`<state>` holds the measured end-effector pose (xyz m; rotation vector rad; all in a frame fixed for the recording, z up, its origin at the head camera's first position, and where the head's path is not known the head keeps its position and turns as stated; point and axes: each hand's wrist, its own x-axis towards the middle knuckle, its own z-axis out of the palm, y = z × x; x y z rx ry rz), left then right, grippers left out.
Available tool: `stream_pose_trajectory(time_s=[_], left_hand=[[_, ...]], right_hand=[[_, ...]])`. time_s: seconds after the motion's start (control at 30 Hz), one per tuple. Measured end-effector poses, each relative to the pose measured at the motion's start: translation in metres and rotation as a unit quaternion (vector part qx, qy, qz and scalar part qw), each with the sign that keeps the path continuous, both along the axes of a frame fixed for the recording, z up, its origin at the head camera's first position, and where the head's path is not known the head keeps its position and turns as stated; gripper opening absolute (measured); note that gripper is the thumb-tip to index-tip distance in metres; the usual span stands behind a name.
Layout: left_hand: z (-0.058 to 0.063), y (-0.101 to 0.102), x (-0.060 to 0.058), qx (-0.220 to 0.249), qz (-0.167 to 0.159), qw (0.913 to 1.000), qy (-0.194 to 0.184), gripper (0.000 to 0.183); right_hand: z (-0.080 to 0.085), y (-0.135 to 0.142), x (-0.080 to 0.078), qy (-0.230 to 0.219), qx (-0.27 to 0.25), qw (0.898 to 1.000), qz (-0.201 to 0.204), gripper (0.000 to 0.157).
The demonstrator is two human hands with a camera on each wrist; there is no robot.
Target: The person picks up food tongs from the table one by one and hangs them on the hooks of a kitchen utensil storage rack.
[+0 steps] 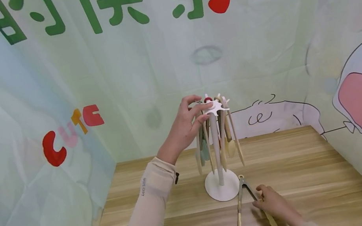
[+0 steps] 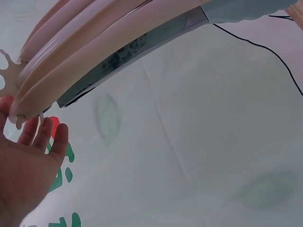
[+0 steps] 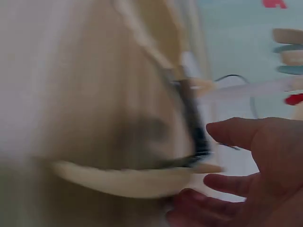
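A white utensil stand [image 1: 215,143] rises from a round base on the table. Long-handled kitchen utensils [image 1: 231,146] hang from the hooks around its top. At that top, my left hand [image 1: 186,122] holds the hooked hub [image 1: 216,106] between thumb and index finger, the other fingers arched behind. The left wrist view shows this hand [image 2: 28,165] below the hanging handles [image 2: 94,52]. Metal tongs [image 1: 246,194] with pale yellow arms lie spread in front of the base. Beside them is my right hand [image 1: 275,201], fingers apart; the tongs [image 3: 128,182] look blurred in the right wrist view.
The wood-grain table [image 1: 168,211] extends to either side of the stand. A printed cloth backdrop [image 1: 146,75] closes in the back and both sides, with lettering, a red heart [image 1: 219,2] and cartoon drawings.
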<state>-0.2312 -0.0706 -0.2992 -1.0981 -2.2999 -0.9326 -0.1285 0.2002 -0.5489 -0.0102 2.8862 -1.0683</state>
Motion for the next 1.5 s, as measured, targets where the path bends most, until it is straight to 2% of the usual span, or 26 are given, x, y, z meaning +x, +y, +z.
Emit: stream_pose_trajectory(time_s=[0.1, 0.23, 0.4, 0.63, 0.87, 1.03, 1.1, 1.17, 1.27, 1.37, 1.5], left_hand=[[0.002, 0.000, 0.001, -0.002, 0.001, 1.0000, -0.001, 0.064], [0.003, 0.000, 0.002, -0.007, 0.008, 0.9999, -0.007, 0.055], [0.003, 0.001, 0.003, -0.013, 0.016, 0.9997, -0.012, 0.040], [0.003, 0.000, 0.003, -0.011, 0.022, 0.9997, -0.005, 0.037], [0.004, 0.000, 0.002, -0.004, 0.017, 0.9998, -0.007, 0.034], [0.005, 0.000, 0.004, -0.005, 0.022, 0.9997, -0.005, 0.034], [0.005, 0.000, 0.005, -0.008, 0.026, 0.9996, -0.005, 0.034], [0.006, 0.000, 0.006, -0.011, 0.030, 0.9995, -0.005, 0.034], [0.007, 0.000, 0.007, -0.017, 0.035, 0.9992, -0.004, 0.034], [0.008, 0.000, 0.008, -0.021, 0.037, 0.9991, -0.003, 0.034], [0.010, 0.000, 0.010, -0.023, 0.041, 0.9989, -0.007, 0.034]], right_hand=[[-0.025, -0.003, 0.006, 0.016, 0.026, 1.000, -0.004, 0.046], [-0.036, -0.005, 0.006, 0.057, 0.035, 0.998, -0.012, 0.040], [-0.034, -0.003, 0.005, 0.063, 0.022, 0.998, -0.013, 0.038], [-0.023, 0.007, 0.004, 0.078, 0.007, 0.997, -0.019, 0.040], [-0.017, 0.017, 0.002, 0.064, 0.042, 0.997, -0.009, 0.039], [-0.013, 0.009, -0.002, 0.040, 0.064, 0.997, 0.010, 0.032], [-0.010, 0.000, -0.004, 0.033, 0.071, 0.997, 0.021, 0.042], [-0.007, -0.009, -0.005, 0.028, 0.082, 0.996, 0.029, 0.058], [-0.010, -0.019, -0.008, 0.031, 0.120, 0.992, 0.031, 0.074], [-0.016, -0.026, -0.010, 0.047, 0.163, 0.985, 0.027, 0.079], [-0.019, -0.029, -0.014, 0.080, 0.187, 0.979, 0.020, 0.074]])
